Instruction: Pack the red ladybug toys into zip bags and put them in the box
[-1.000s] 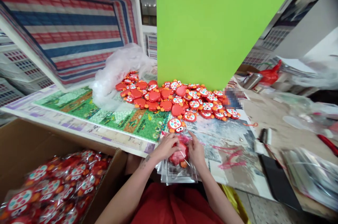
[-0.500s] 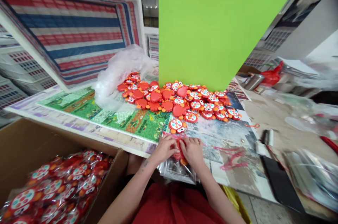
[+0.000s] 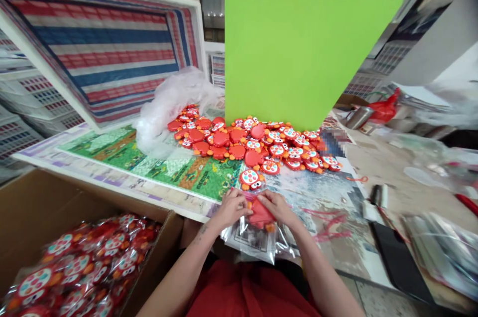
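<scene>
My left hand (image 3: pixel 232 207) and my right hand (image 3: pixel 275 207) meet at the near table edge, both gripping a clear plastic bag (image 3: pixel 257 239) with a red crab-shaped toy (image 3: pixel 260 216) inside it. The bag hangs a little below the hands over a stack of more clear bags. Just beyond the hands lies one loose crab toy (image 3: pixel 250 179) face up. Behind it spreads a pile of red and orange crab toys (image 3: pixel 246 140).
A cardboard box (image 3: pixel 45 207) at lower left holds several bagged crab toys (image 3: pixel 82 264). A green board (image 3: pixel 298 53) stands behind the pile, crumpled clear plastic (image 3: pixel 168 107) to its left. A striped framed panel (image 3: pixel 97 43) leans at left. A black case (image 3: pixel 392 257) and more bags lie right.
Both hands have lifted the bagged toy slightly off the stack, and the bag's lower end now hangs free. The fingers shifted along the bag's top.
</scene>
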Demonstrator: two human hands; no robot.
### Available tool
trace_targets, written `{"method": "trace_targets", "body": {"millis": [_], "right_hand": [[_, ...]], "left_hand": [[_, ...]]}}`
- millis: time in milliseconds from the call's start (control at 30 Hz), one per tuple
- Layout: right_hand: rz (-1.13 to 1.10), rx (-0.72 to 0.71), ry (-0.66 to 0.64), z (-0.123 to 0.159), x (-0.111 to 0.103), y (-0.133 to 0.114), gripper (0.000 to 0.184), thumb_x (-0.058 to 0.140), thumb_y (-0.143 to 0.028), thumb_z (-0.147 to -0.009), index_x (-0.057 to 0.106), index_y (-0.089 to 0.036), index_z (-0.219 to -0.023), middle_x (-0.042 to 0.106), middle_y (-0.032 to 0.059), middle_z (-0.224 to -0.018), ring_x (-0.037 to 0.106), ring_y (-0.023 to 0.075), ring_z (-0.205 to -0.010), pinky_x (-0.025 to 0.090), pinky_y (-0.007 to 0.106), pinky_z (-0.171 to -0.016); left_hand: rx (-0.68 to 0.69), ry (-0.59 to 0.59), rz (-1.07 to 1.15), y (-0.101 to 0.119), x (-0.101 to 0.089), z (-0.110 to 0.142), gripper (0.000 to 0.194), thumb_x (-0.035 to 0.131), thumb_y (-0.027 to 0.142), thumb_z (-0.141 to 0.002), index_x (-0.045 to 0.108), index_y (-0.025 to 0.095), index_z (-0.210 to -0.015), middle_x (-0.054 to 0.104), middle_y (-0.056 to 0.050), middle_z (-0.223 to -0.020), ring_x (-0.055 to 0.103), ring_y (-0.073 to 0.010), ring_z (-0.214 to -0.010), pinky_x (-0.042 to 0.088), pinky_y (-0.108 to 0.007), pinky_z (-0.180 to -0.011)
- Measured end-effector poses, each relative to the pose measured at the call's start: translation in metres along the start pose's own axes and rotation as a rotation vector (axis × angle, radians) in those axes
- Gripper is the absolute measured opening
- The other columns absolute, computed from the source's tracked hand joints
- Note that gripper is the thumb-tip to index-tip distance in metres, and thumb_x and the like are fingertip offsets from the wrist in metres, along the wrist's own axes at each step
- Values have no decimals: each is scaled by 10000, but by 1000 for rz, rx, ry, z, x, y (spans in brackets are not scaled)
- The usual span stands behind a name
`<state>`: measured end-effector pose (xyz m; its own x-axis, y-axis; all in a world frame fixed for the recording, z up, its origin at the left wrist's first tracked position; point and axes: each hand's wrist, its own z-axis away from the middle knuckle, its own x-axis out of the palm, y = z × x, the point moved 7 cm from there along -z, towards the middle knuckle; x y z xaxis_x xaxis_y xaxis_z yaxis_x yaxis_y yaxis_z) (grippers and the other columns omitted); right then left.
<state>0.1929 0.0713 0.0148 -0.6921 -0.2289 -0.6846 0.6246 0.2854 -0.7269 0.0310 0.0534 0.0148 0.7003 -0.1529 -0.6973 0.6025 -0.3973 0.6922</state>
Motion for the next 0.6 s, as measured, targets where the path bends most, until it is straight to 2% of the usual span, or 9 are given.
{"method": "trace_targets", "body": {"millis": [67, 167, 267, 367, 433, 500, 600], "right_hand": [[-32, -23, -60, -7, 3, -3, 447, 361, -529, -950, 639, -205, -818, 662, 16, -762, 597, 181, -718, 424, 292, -704], [-8, -135, -123, -15, 16, -13, 496, 347, -534, -958, 658, -210, -747, 649, 10, -698, 586, 176, -712, 424, 307, -766], [-25, -194, -55, -18, 14, -13, 523, 318, -530, -966, 682, -209, -772, 681, 40, -812, 598, 192, -822, 420, 329, -844], [28, -47, 156, -14, -13, 9, 521, 307, -525, -962, 685, -186, -844, 683, 86, -873, 602, 222, -875, 433, 337, -819], [105, 90, 246, -3, -28, 26, 490, 343, -530, -946, 683, -181, -891, 689, 99, -864, 614, 240, -878, 437, 340, -796], [129, 190, 230, 8, -29, 36, 447, 375, -521, -936, 678, -194, -964, 707, 98, -897, 638, 245, -880, 444, 331, -774], [106, 248, 169, 21, -10, 39, 379, 385, -450, -942, 635, -213, -1101, 723, 91, -970, 668, 245, -888, 460, 325, -754]], "left_hand": [[7, -3, 8, 1, 0, -1, 164, 680, 350, -818, 648, 192, -790, 550, -37, -1023, 489, -221, -1025, 360, -356, -924], [-1, 51, 5, 2, 0, -2, 132, 633, 316, -851, 639, 190, -809, 554, -42, -995, 484, -219, -1000, 367, -363, -918], [-24, 82, -33, 1, 0, -1, 115, 622, 285, -856, 624, 185, -800, 567, -53, -1002, 478, -226, -989, 368, -371, -910], [-56, 69, -82, -4, 1, 2, 130, 632, 305, -850, 624, 187, -796, 578, -60, -1050, 478, -234, -1013, 353, -378, -917], [-61, 55, -90, -3, 1, 2, 160, 647, 351, -840, 630, 196, -808, 579, -55, -1097, 470, -242, -1055, 336, -384, -933], [-59, 41, -85, 1, 3, 0, 191, 668, 394, -821, 633, 206, -823, 579, -46, -1130, 457, -250, -1092, 321, -392, -948], [-31, -4, -72, 12, 10, -6, 195, 692, 396, -801, 631, 213, -831, 595, -33, -1123, 456, -248, -1096, 308, -395, -960]]}}
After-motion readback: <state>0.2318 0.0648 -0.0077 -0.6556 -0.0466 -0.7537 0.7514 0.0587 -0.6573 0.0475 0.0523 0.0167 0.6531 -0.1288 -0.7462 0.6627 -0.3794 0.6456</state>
